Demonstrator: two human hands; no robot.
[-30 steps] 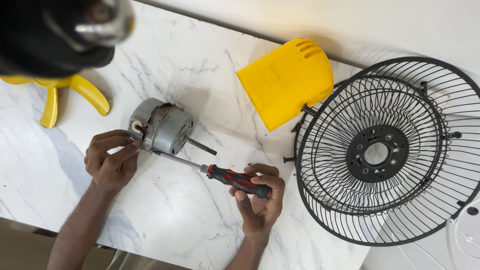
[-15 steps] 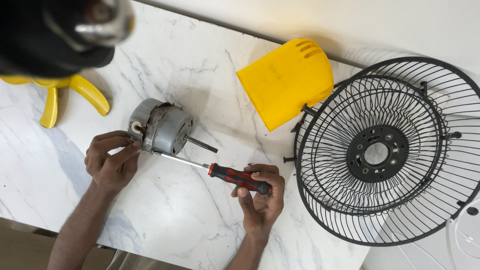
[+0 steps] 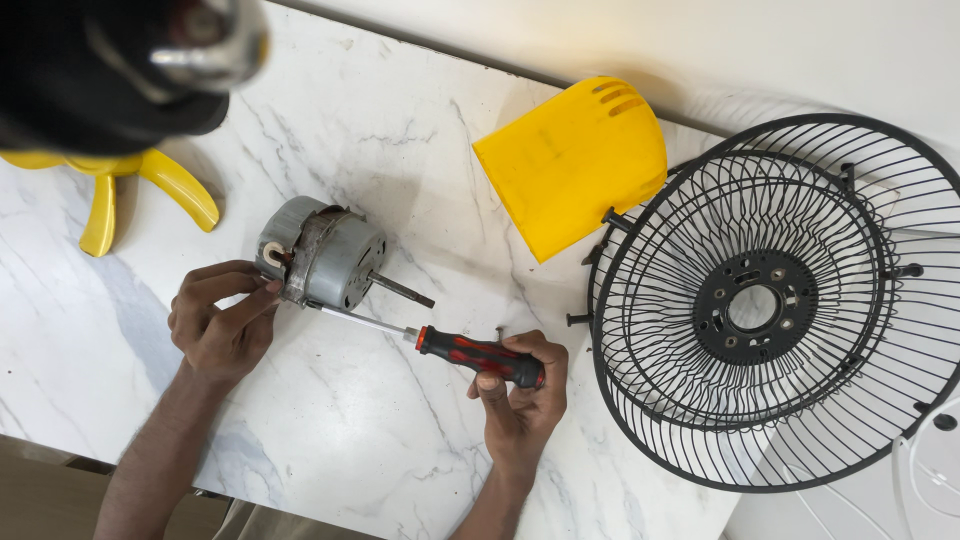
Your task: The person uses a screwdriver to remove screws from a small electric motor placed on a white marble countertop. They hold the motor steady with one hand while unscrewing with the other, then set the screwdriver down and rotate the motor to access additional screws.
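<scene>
A grey metal fan motor (image 3: 325, 256) lies on its side on the white marble table (image 3: 400, 130), its shaft pointing right. My left hand (image 3: 218, 320) grips the motor's rear end with thumb and fingers. My right hand (image 3: 522, 400) holds a screwdriver (image 3: 440, 345) by its red and black handle. The screwdriver's metal shank runs up and left to the lower edge of the motor body.
A yellow plastic motor cover (image 3: 575, 160) lies behind the motor. Black wire fan guards (image 3: 780, 300) lie stacked at the right. Yellow fan blades (image 3: 120, 195) show at the left, under a dark blurred object (image 3: 110, 70). A white round part (image 3: 925, 480) sits at the lower right.
The screwdriver and my right hand have shifted slightly to the right, away from the motor. My left hand and the motor have stayed put.
</scene>
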